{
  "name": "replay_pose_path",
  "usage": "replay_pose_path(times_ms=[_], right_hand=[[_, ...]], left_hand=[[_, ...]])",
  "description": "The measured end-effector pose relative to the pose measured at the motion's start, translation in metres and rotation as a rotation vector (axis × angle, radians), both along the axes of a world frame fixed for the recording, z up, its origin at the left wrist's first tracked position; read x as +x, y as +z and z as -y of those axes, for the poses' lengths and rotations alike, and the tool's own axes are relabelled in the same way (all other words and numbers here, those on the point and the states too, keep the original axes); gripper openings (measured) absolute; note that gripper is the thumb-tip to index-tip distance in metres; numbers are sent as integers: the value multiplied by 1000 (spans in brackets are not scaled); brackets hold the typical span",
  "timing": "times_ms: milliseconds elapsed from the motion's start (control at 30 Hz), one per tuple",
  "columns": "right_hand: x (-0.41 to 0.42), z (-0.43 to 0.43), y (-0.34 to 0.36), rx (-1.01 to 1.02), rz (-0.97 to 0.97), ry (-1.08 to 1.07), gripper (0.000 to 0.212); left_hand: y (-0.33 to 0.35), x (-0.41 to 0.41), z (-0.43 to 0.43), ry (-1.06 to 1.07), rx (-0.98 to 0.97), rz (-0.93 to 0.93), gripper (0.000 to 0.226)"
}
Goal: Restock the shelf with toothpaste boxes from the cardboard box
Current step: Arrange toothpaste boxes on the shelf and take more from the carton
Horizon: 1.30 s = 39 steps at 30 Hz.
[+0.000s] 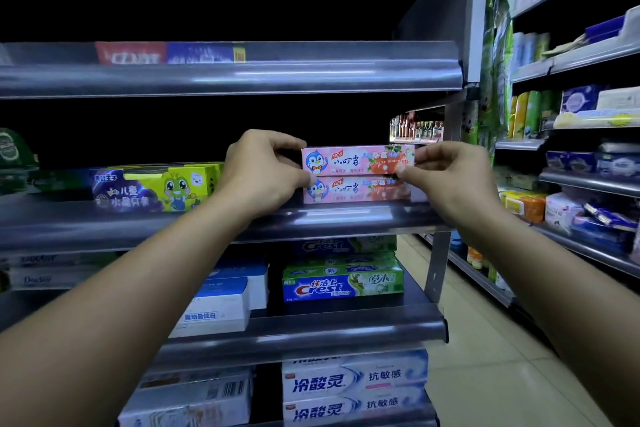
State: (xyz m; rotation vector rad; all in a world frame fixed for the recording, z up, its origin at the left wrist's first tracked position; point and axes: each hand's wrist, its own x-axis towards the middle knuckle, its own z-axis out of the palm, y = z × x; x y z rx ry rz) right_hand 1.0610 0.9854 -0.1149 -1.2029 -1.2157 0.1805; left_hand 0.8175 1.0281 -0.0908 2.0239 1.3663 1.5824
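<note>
Pink toothpaste box is held at both ends: the left hand curls round one, the right hand pinches the other. It lies on a second pink box on the shelf. A green frog box lies further left. Crest boxes are one shelf down.

Open room is extending above the stacked pink penguin-printed toothpaste boxes to the grey metal upper shelf rail. Leftward, the left hand is filling the gap — a green-and-purple frog-printed carton is blocking beyond.
</note>
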Motion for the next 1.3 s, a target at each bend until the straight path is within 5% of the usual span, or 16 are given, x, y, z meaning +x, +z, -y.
replay_pose_path(times_ms=[400,600,733,933,1067,1300], right_hand=[[-9,-27,10,-139,62,-170,25],[-22,16,-8,138,199,-292,33],[-62,69,-62,206,166,-7,7],[-143,132,-195,-138,-15,477,7],[-188,161,-292,-373,-90,560,17],[-219,188,-388,-735,-137,651,25]], left_hand=[[3,9,-16,207,-10,-95,25],[-23,-17,23,-51,330,88,28],[-86,-58,74,-151,457,76,19],[-233,-129,140,-145,-99,-61,19],[-335,-171,181,-7,-569,-121,22],[-445,-220,226,265,-1010,-420,30]])
